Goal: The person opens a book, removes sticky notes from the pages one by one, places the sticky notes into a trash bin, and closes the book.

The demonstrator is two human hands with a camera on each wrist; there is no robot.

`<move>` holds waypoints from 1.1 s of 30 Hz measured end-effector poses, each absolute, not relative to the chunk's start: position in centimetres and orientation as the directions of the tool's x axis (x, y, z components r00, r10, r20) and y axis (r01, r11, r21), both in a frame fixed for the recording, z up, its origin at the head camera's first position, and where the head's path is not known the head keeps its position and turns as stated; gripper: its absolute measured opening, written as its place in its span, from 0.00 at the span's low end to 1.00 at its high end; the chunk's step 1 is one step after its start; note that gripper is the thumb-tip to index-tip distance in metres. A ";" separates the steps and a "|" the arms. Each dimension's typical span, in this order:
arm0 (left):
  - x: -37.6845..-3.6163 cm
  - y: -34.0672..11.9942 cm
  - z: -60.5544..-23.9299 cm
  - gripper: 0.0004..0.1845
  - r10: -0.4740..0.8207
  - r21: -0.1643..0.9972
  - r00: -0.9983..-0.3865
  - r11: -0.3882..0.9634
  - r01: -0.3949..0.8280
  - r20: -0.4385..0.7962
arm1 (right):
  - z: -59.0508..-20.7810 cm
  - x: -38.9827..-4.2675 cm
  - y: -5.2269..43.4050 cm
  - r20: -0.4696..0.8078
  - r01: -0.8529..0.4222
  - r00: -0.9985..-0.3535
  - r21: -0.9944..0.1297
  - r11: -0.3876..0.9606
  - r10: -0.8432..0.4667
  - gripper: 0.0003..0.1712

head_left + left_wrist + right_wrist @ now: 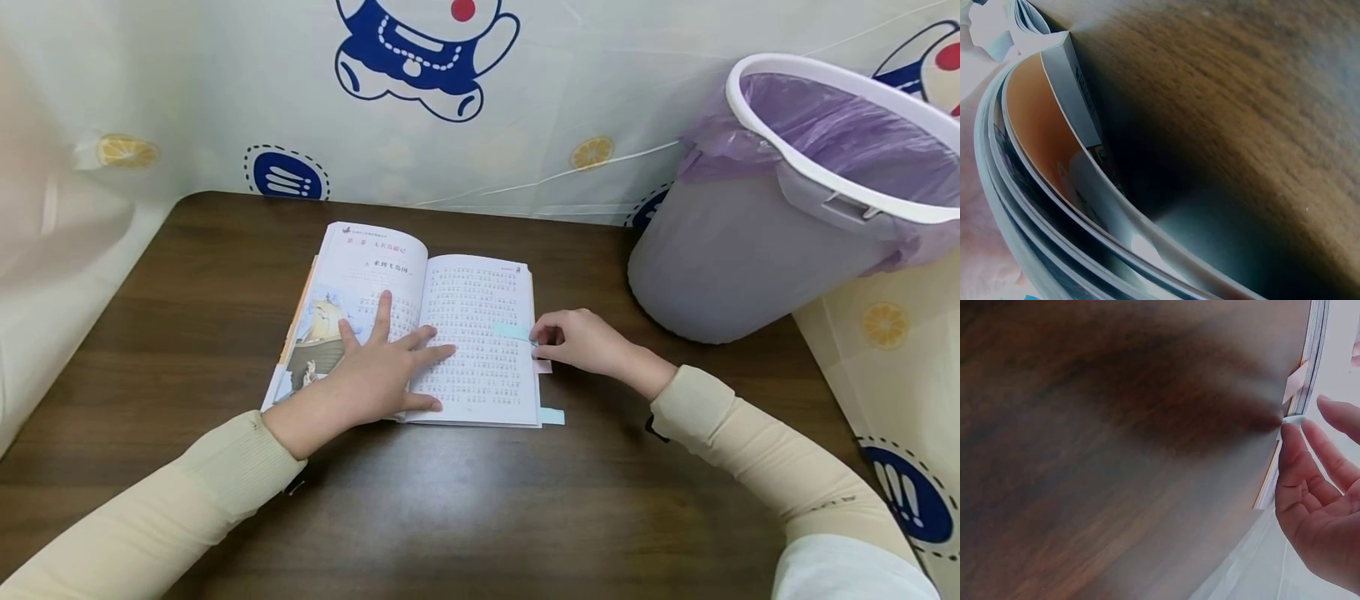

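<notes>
Through the head camera I had the left hand point(375, 379) palm down on an open Chinese-language book point(487, 383), its fingers fanned apart: two lay on the left page point(408, 242), one crossed the gutter, and the index finger and thumb rested on the right page point(480, 292). That forearm, in its cream sleeve point(225, 471), slanted in from the near left of the bench point(450, 517). The right hand point(588, 342) came in from the right, fingers curled, its tips pinching a light-blue sticky strip point(512, 331) at the right page's outer edge; my right wrist view showed the pinch side-on.

The book lay near the bench's far edge, left of its far right corner, where a gray trash bin point(720, 250) stood with a purple liner point(832, 108). Below the pinched strip, a pink tab point(543, 367) and a lower blue tab point(552, 416) stuck out past the page edge.

I could make out a red Chinese heading on the left page, beginning 第三, and under it a black line that seemed to read 来到飞岛国, above a painted illustration point(322, 333). The body print was too small for me to read, as were the dark letters on the right sleeve point(780, 467).
</notes>
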State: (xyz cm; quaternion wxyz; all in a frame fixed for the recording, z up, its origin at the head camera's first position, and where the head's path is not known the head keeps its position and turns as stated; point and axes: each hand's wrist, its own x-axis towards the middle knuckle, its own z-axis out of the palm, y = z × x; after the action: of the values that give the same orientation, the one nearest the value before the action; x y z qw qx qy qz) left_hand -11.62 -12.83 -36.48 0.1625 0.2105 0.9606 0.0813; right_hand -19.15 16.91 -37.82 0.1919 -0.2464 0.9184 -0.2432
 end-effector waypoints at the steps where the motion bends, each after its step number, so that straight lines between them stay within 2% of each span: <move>1: -11.6 -12.8 -36.5 0.43 0.431 0.225 -0.858 0.898 0.378 -0.279 | -37.9 -19.1 16.9 -0.236 -0.356 -0.804 -0.545 0.759 -0.546 0.08; 16: -11.8 -12.8 -36.6 0.43 0.435 0.223 -0.857 0.897 0.382 -0.278 | -37.9 -18.7 16.9 -0.238 -0.356 -0.778 -0.595 0.721 -0.581 0.07; 24: -11.8 -12.9 -36.6 0.43 0.440 0.222 -0.855 0.894 0.388 -0.277 | -37.9 -18.5 16.8 -0.292 -0.329 -0.772 -0.576 0.748 -0.565 0.05; 33: -11.8 -12.9 -36.6 0.43 0.435 0.224 -0.856 0.896 0.383 -0.278 | -38.0 -18.6 16.9 -0.287 -0.357 -0.764 -0.558 0.749 -0.578 0.05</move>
State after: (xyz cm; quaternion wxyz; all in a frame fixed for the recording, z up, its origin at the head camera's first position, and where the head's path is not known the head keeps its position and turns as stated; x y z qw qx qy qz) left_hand -11.75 -12.88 -36.61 0.1625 0.2131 0.9600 0.0804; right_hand -18.57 16.87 -37.98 0.2273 -0.2577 0.9071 -0.2432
